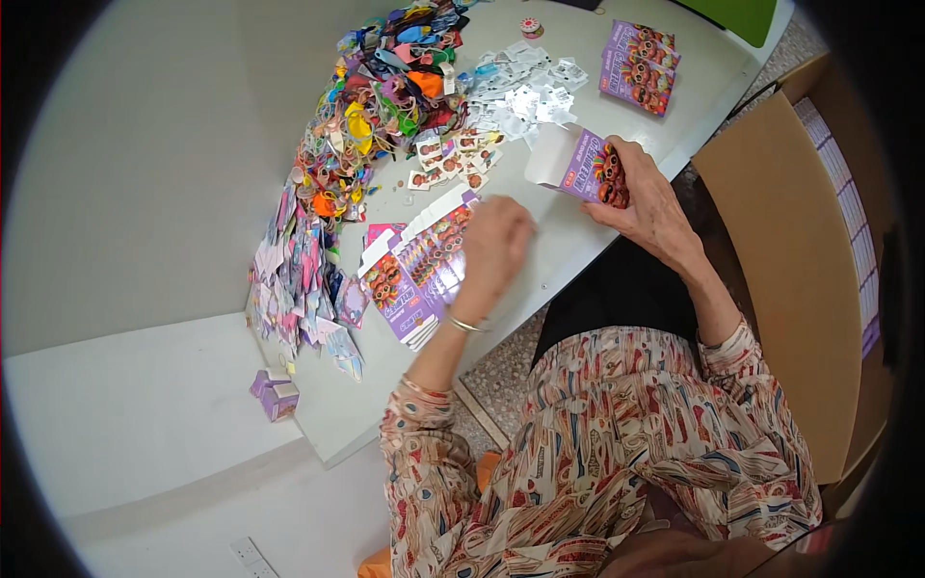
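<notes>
Over the table's near edge, the right hand clamps a purple box opposite its white flap, seemingly keeping that end clear, while the left hand, grip impossible to tell, hovers near stacked cartons.

We see a small purple carton held in the right hand, tilted above the worktop near its front edge; colourful cartoon figures cover the printed face, and a white flap stands open at its left end. Farther left, we find a fanned row of matching cartons lying overlapped on the worktop, white flaps along their upper edge. The blurred left hand hides some, and we cannot tell whether it touches them.
</notes>
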A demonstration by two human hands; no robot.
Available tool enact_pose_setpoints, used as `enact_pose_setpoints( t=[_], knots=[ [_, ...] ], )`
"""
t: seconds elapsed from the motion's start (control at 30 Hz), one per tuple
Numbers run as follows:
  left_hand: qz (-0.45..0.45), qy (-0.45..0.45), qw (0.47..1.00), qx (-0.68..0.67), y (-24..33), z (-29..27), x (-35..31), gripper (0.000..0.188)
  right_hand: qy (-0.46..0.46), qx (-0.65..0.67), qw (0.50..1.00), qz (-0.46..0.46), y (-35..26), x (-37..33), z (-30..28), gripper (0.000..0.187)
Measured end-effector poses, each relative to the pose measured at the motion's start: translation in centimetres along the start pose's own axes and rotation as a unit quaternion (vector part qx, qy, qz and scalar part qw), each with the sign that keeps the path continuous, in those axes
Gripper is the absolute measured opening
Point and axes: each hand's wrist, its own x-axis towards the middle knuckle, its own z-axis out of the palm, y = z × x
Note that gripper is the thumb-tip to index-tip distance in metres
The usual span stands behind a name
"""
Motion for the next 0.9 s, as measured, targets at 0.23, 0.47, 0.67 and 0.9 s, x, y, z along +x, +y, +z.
enact_pose_setpoints(
  t=[0.23,0.47,0.67,0.9],
  knots=[
    [-0.103,0.047,0.986,0.120,-14.2,-6.5,6.2,0.019,-0.022,-0.010,1.000,0.006,-1.0,-0.2,0.5,0.073],
    [-0.029,0.098,0.982,0.161,-16.1,-3.9,6.3,0.015,-0.041,-0.028,0.999,-0.003,-1.1,-0.3,0.9,0.073],
    [-0.152,0.162,0.975,-0.002,-14.9,-8.3,4.6,0.020,-0.042,-0.051,0.998,-0.013,-2.0,0.1,2.0,0.072],
    [-0.020,0.053,0.956,-0.289,-1.5,-6.3,5.4,0.014,-0.043,-0.084,0.996,0.001,-2.4,0.5,2.9,0.075]
  ],
)
